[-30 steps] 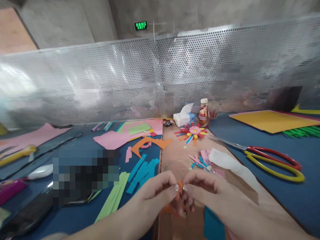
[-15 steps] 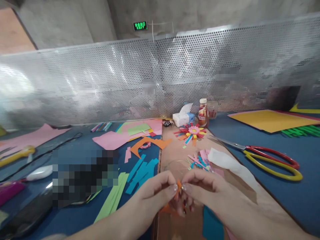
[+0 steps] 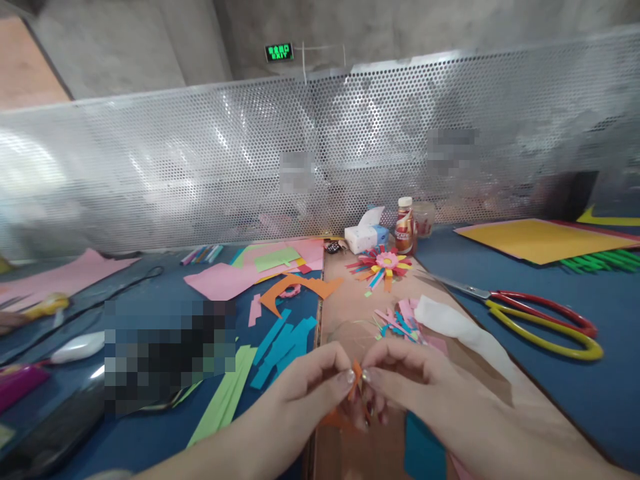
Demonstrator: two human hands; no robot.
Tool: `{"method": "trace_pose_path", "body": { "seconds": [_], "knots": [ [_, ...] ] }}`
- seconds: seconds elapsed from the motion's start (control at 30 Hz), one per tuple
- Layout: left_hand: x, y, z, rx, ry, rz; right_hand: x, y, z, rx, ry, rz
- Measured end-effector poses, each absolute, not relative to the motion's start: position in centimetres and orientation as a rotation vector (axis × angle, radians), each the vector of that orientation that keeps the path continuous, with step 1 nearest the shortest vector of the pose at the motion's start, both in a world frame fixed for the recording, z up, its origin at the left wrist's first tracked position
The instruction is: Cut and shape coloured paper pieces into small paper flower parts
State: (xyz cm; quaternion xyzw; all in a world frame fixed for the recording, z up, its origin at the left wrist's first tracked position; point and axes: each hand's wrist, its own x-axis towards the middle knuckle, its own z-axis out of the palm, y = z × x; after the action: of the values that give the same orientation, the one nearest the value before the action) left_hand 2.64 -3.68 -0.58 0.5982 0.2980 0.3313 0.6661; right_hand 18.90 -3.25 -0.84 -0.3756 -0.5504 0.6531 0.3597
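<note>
Low in front, the left hand (image 3: pixel 315 380) and right hand (image 3: pixel 410 373) meet over the cardboard (image 3: pixel 345 307), fingers of both clamped on a small orange strip (image 3: pixel 357 371) between the thumbs. Green strips (image 3: pixel 227 397) and blue strips (image 3: pixel 287 347) lie to the left on the worktop (image 3: pixel 580 400); paper scraps (image 3: pixel 400 323) lie just past the right hand. Beyond, scissors (image 3: pixel 480 292) lie at right, near a paper flower (image 3: pixel 387 261). Farther back stand the tissues (image 3: pixel 367 239) and a bottle (image 3: pixel 405 227).
</note>
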Motion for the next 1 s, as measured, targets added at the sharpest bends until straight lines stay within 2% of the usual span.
{"method": "trace_pose_path", "body": {
  "seconds": [1.0],
  "knots": [
    [2.58,-3.56,-0.68,1.427,0.721,0.718,18.59,-3.22,-0.37,-1.057,-1.479,1.660]
  ]
}}
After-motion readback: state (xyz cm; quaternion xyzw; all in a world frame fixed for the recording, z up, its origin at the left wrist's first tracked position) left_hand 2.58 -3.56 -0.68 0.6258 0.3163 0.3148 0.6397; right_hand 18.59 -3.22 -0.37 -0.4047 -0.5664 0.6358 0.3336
